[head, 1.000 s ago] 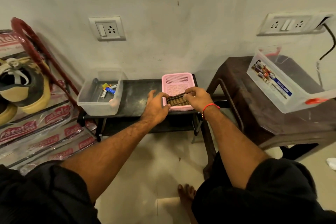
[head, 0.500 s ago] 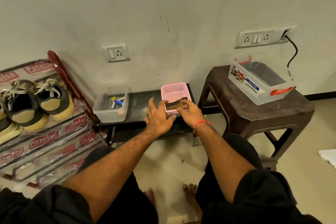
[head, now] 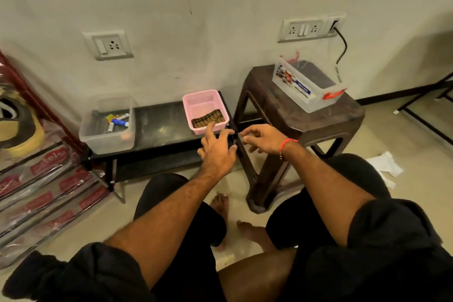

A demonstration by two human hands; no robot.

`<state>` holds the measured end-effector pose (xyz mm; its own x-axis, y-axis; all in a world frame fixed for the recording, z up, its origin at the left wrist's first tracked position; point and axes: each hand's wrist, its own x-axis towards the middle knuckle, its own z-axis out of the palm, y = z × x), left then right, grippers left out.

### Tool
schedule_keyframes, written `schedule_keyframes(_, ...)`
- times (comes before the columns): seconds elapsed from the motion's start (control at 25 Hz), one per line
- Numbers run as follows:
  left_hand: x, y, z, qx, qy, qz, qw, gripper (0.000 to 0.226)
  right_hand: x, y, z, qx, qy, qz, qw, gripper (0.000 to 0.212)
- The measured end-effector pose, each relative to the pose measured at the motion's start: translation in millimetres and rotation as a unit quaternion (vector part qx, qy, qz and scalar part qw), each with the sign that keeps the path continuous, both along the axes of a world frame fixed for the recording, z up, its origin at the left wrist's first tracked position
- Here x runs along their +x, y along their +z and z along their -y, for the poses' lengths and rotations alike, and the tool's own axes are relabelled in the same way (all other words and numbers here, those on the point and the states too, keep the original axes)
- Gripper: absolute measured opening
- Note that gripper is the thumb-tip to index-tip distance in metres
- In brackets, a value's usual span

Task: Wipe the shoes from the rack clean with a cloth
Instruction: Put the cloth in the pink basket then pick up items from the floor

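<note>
Before the pink basket (head: 205, 105), both hands hover spread-fingered, left (head: 217, 152), right (head: 263, 138), holding nothing.

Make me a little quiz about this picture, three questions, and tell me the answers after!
1. True or false: the folded cloth lies inside the pink basket.
2. Which hand wears the red thread bracelet? A) left hand B) right hand
3. Fill in: the clear box with red latches stands on the brown ____.

Key
1. True. It lies at the basket's near end.
2. B. The bracelet is on the right wrist; neither hand holds anything.
3. Stool.
</note>
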<state>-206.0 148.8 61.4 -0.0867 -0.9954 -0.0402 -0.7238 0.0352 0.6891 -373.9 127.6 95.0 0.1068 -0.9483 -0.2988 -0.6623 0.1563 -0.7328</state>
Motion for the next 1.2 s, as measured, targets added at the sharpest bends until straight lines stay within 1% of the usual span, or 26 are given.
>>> schedule_keyframes(0.12,-24.2,-3.7,-7.5,-0.024,-0.064,0.004,0.998,0.042,-26.2,17.5,-16.8,0.063,0.051,-0.025,0.996,0.018)
schedule_keyframes(0.28,-64.2,-16.2,-24.0,-0.033,-0.134,0.021,0.990,0.039,-71.4,3.7,-46.8,0.081,0.042,-0.077,0.993,0.015)
schedule_keyframes(0.36,-85.5,-22.3,-30.7,-0.027,-0.174,0.024,0.984,0.034,-97.0,-6.7,-64.7,0.075,0.012,-0.079,0.994,0.012)
schedule_keyframes(0.44,-107.5,-28.7,-33.9,-0.006,-0.209,0.015,0.978,0.031,-122.5,-17.6,-82.5,0.045,-0.041,-0.070,0.996,0.011)
schedule_keyframes(0.56,-142.3,-43.2,-36.1,0.047,-0.259,0.023,0.964,0.036,-161.3,-40.5,-110.8,0.003,-0.127,-0.050,0.991,0.013)
schedule_keyframes(0.64,-162.3,-56.5,-38.8,0.093,-0.283,0.034,0.954,0.043,-182.6,-59.6,-128.0,0.005,-0.163,-0.033,0.986,0.012)
schedule_keyframes(0.72,-182.2,-74.2,-40.2,0.127,-0.327,0.078,0.933,0.052,-203.0,-82.7,-137.6,0.028,-0.185,-0.031,0.982,0.014)
schedule_keyframes(0.76,-190.0,-84.9,-40.4,0.136,-0.358,0.118,0.916,0.057,-210.1,-93.2,-140.0,0.044,-0.189,-0.035,0.980,0.017)
schedule_keyframes(0.84,-204.9,-106.1,-42.0,0.145,-0.425,0.205,0.870,0.064,-222.5,-114.5,-144.7,0.075,-0.200,-0.038,0.976,0.021)
schedule_keyframes(0.88,-213.3,-117.2,-44.3,0.151,-0.445,0.235,0.851,0.065,-229.4,-124.6,-149.3,0.091,-0.211,-0.036,0.973,0.022)
schedule_keyframes(0.92,-220.4,-127.2,-46.4,0.161,-0.452,0.253,0.840,0.065,-235.7,-133.9,-154.3,0.105,-0.222,-0.033,0.969,0.023)
schedule_keyframes(1.0,-228.8,-146.3,-52.3,0.182,-0.467,0.276,0.820,0.064,-246.3,-152.5,-167.5,0.135,-0.247,-0.024,0.959,0.023)
schedule_keyframes(1.08,-234.2,-165.2,-59.0,0.186,-0.487,0.297,0.800,0.060,-257.0,-172.2,-181.4,0.169,-0.279,-0.015,0.945,0.023)
schedule_keyframes(1.2,-249.4,-200.7,-68.0,0.200,-0.485,0.291,0.800,0.050,-269.4,-213.6,-205.3,0.228,-0.333,-0.013,0.915,0.024)
